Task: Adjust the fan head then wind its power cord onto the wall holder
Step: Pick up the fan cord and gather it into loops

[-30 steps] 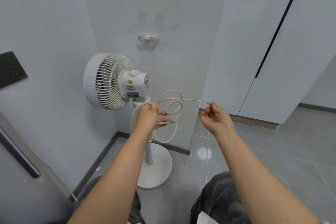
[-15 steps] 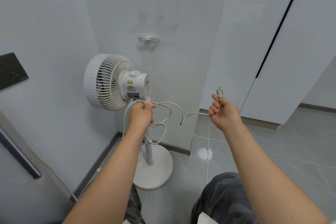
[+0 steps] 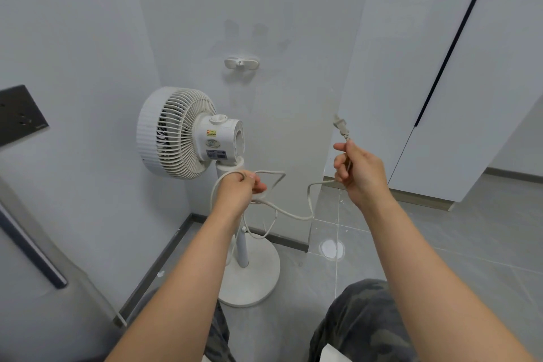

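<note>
A white pedestal fan stands in the corner, its head facing left and its round base on the floor. Its white power cord hangs in loose loops between my hands. My left hand grips the gathered loops just below the fan head. My right hand holds the cord's end out to the right, with the plug sticking up above the fist. The white wall holder sits on the wall above the fan, with nothing on it.
A dark socket plate is on the left wall. White cabinet doors fill the right. A grey panel with a dark handle leans at lower left. My knees in camouflage trousers are at the bottom, over grey floor tiles.
My right hand has drawn the cord's end up and to the right, so the plug now stands above it. The loops at my left hand have slackened and spread out.
</note>
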A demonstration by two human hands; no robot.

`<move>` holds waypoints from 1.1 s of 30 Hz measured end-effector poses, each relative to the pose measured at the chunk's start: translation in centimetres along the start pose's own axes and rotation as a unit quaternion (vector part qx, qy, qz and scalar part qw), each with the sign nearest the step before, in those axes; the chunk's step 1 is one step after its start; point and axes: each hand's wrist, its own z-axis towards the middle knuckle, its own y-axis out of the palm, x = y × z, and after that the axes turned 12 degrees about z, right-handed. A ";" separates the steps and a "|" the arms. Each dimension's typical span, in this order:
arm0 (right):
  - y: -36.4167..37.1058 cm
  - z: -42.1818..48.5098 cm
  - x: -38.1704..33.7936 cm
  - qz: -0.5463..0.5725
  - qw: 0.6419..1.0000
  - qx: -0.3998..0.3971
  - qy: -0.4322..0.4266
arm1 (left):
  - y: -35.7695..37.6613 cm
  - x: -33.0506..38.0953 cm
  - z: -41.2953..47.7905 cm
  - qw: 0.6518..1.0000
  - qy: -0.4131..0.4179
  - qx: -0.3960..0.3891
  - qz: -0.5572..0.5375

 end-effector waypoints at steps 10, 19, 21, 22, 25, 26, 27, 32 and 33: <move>-1.2 1.1 0.9 -0.121 0.982 0.147 -0.005 | -0.1 0.5 0.3 0.982 -0.009 0.026 -0.187; -2.1 -0.3 4.0 -0.105 0.968 0.075 0.214 | 0.0 1.3 -0.6 0.958 0.013 -0.034 -0.285; -1.9 -0.5 4.3 -0.148 0.957 0.050 0.245 | 0.1 1.4 -0.6 0.956 0.012 -0.051 -0.288; -1.8 -0.6 4.3 -0.164 0.952 0.036 0.258 | 0.1 1.4 -0.7 0.956 0.010 -0.061 -0.287; -1.3 -0.6 4.5 -0.124 0.953 -0.003 0.278 | 0.2 1.8 -0.8 0.960 0.008 -0.087 -0.268; -1.1 -0.5 4.6 -0.080 0.956 -0.018 0.281 | 0.3 2.0 -0.8 0.963 0.009 -0.094 -0.254; -0.9 -0.4 4.6 -0.025 0.958 -0.033 0.283 | 0.4 2.3 -0.7 0.966 0.010 -0.100 -0.237; 0.4 0.0 4.0 0.144 0.959 -0.057 0.239 | 1.1 2.9 0.1 0.986 0.023 -0.128 -0.104; 0.5 0.1 4.0 0.133 0.964 -0.061 0.221 | 1.1 3.0 0.3 0.988 0.026 -0.133 -0.076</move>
